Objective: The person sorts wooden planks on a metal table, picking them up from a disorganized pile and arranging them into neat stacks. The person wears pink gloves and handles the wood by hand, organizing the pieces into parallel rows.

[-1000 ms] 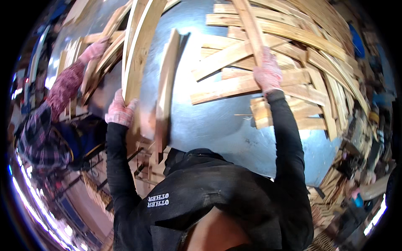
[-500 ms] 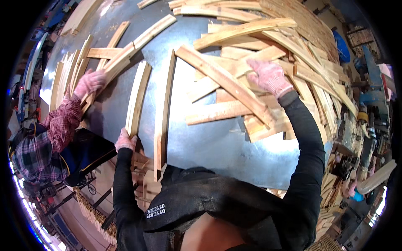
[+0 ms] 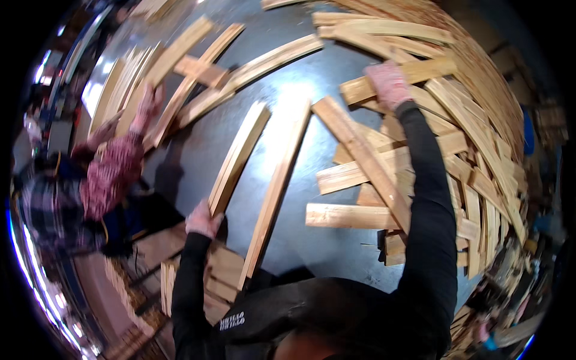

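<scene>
My left hand (image 3: 204, 221), in a pink-and-white knit glove, is closed around the near end of a pair of wooden strips (image 3: 240, 159) lying side by side on the metal table. My right hand (image 3: 389, 86), gloved alike, reaches to the far part of a loose pile and grips a wooden board (image 3: 429, 70) from above; its fingertips are partly hidden. Between my arms lies a single long wooden strip (image 3: 279, 195), its near end jutting over the table edge. Next to it, a reddish board (image 3: 363, 157) slants across other pieces of the pile.
At the left a co-worker's gloved hand (image 3: 147, 108) holds a board (image 3: 179, 51) beside a row of upright strips (image 3: 120, 84). Crossed strips (image 3: 207, 73) lie near it. The grey metal table (image 3: 288, 252) bears everything; stacked wood (image 3: 468, 36) stands at the far right.
My right hand, spread open over the pile before, has moved farther out and closed on a board. The view has shifted left. The co-worker has lifted a board. My left hand keeps its hold.
</scene>
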Tool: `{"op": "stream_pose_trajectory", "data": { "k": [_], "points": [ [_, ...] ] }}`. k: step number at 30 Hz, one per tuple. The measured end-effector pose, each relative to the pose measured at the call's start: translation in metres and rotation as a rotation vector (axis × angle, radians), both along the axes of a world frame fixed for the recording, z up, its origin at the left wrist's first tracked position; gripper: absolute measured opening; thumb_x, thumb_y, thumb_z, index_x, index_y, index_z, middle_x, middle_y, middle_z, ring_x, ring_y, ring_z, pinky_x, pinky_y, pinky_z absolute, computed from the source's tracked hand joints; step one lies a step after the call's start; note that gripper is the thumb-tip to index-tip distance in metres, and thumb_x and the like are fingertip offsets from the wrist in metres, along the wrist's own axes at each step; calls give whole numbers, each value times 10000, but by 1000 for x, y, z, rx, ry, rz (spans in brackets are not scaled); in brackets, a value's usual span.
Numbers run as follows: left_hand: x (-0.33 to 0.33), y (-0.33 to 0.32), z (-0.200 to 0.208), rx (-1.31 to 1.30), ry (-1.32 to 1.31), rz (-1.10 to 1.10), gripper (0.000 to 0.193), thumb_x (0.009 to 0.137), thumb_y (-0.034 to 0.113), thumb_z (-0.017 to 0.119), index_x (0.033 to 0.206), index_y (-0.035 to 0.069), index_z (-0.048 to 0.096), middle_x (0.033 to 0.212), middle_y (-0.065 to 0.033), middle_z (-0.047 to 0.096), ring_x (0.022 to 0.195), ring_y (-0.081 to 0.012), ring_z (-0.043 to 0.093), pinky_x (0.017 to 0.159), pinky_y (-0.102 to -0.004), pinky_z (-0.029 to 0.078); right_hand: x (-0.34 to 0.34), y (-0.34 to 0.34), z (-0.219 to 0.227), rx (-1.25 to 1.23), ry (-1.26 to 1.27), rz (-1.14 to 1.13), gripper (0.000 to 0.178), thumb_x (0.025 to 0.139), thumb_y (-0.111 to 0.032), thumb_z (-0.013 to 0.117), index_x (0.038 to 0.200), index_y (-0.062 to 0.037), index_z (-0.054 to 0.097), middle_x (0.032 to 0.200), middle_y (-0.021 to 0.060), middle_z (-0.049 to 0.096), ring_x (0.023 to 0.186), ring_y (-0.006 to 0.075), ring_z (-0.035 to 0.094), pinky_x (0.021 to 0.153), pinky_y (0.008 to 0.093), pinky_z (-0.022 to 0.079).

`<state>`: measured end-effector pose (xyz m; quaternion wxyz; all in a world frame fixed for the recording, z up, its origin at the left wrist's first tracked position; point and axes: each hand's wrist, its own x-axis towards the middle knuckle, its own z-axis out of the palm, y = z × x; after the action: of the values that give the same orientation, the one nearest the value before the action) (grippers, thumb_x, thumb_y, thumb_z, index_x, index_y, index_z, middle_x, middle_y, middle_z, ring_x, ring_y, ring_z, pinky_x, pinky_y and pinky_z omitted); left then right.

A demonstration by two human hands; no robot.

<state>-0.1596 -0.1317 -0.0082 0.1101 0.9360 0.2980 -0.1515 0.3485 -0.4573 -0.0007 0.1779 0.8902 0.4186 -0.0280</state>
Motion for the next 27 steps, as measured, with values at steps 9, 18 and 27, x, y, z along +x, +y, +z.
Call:
{"op": "stream_pose_trajectory", "data": {
  "k": [9, 18, 27],
  "points": [
    [63, 41, 3, -140, 19, -49, 465, 846, 384, 677, 1198, 147, 489, 1090, -162, 659, 1036, -370, 627, 874, -492, 487, -101, 52, 123, 620, 130, 537, 568, 757, -87, 663, 1312, -152, 558, 1213, 102, 630, 1156, 289, 576, 1088, 449, 376],
    [53, 66, 8, -245, -49, 49, 410, 840, 332, 692, 1175, 158, 531, 1124, -150, 659, 1058, -373, 623, 887, -433, 484, -259, 188, 91, 463, 156, 612, 185, 787, -168, 642, 908, -37, 595, 913, 129, 640, 963, 321, 619, 974, 417, 467],
    [54, 69, 8, -303, 19, 44, 509, 869, 392, 608, 1252, 78, 487, 1112, -223, 656, 1020, -407, 634, 882, -470, 491, -259, 133, 40, 372, 291, -420, 910, 745, -553, 725, 1440, -78, 382, 1222, 211, 606, 1132, 350, 592, 962, 465, 460]
  ]
}}
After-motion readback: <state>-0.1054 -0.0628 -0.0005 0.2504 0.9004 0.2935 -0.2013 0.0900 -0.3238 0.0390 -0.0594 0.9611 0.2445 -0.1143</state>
